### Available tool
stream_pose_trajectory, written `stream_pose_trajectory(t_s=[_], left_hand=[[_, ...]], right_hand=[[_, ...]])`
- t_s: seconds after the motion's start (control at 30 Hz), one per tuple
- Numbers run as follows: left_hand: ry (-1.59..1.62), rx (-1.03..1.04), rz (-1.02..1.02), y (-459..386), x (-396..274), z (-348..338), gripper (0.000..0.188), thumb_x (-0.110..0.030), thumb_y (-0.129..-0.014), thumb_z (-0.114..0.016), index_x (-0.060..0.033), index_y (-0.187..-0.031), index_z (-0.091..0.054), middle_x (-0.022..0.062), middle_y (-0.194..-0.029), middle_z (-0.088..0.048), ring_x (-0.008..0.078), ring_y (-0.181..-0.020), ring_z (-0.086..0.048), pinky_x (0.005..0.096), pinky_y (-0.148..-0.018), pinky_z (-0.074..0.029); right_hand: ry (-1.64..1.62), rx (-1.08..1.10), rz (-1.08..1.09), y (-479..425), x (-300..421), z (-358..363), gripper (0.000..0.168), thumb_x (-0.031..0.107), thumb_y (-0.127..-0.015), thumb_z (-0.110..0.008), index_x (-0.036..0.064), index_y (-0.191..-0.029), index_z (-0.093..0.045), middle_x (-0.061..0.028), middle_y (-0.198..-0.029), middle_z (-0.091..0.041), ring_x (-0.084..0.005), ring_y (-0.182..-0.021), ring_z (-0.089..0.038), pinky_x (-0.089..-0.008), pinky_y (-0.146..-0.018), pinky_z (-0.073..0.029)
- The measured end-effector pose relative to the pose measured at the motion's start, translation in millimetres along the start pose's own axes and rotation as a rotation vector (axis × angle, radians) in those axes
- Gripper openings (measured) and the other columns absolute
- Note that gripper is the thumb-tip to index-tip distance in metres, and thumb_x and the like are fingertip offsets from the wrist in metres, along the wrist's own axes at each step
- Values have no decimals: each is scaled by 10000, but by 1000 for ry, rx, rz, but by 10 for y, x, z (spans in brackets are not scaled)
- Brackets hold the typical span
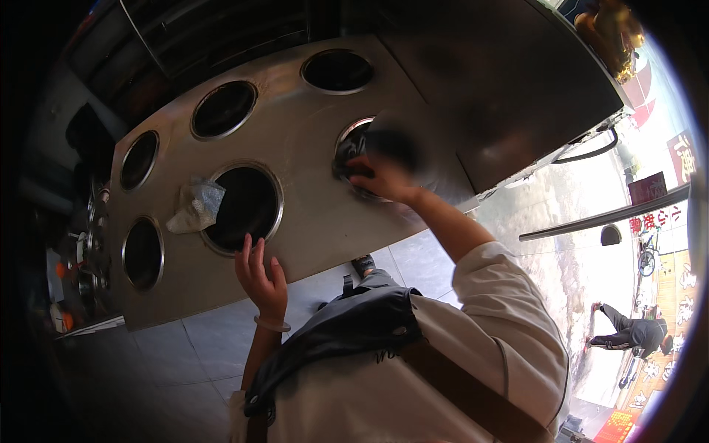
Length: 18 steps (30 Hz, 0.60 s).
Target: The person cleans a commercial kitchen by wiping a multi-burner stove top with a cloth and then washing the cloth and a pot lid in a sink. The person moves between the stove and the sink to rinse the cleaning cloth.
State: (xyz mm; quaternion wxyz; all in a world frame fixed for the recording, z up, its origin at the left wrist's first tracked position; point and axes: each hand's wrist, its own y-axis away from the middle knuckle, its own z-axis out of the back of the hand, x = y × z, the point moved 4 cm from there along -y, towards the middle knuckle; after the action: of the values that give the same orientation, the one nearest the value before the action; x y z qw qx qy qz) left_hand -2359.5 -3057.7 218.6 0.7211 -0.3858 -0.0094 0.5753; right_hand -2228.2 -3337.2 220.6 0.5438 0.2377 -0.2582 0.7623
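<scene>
A stainless-steel counter [310, 144] with several round, metal-rimmed openings lies before me. My right hand [385, 180] is at the front right opening [346, 130], its fingers closed on a dark, shiny item [349, 150] whose kind I cannot make out. Blur hides part of that opening. Near the counter's front edge, my left hand [261, 274] has its fingers apart and holds nothing. Its fingertips reach the near rim of the large middle opening [249, 205]. A crumpled whitish cloth or bag [196, 206] lies over that opening's left rim.
Further openings [224, 109] sit along the back and left. A dark flat-topped unit [498, 83] adjoins the counter's right end. Grey floor tiles [188, 349] show below the front edge. Outside at far right are a metal bar [604, 213] and a person [631, 332].
</scene>
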Motion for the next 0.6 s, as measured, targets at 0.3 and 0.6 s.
stream_pose_trajectory(t_s=[0.3, 0.6], left_hand=[[28, 7, -19, -16, -36, -13, 359, -66, -789, -492, -33, -1147, -493, 133, -1251, -443, 292, -1157, -403, 461, -992, -265], [75, -12, -53, 47, 15, -22, 346, -57, -791, -491, -37, -1137, -497, 132, -1240, -452, 287, -1158, -409, 462, -988, -274]], right_hand=[[495, -306, -60, -395, -534, 38, 443, 264, -703, -665, 61, -1070, -521, -134, -965, -548, -248, -907, -555, -360, -784, -449], [348, -14, -18, 62, -688, 749, 321, 274, -742, -603, 169, -1044, -580, -106, -932, -545, -253, -950, -526, -327, -844, -405]])
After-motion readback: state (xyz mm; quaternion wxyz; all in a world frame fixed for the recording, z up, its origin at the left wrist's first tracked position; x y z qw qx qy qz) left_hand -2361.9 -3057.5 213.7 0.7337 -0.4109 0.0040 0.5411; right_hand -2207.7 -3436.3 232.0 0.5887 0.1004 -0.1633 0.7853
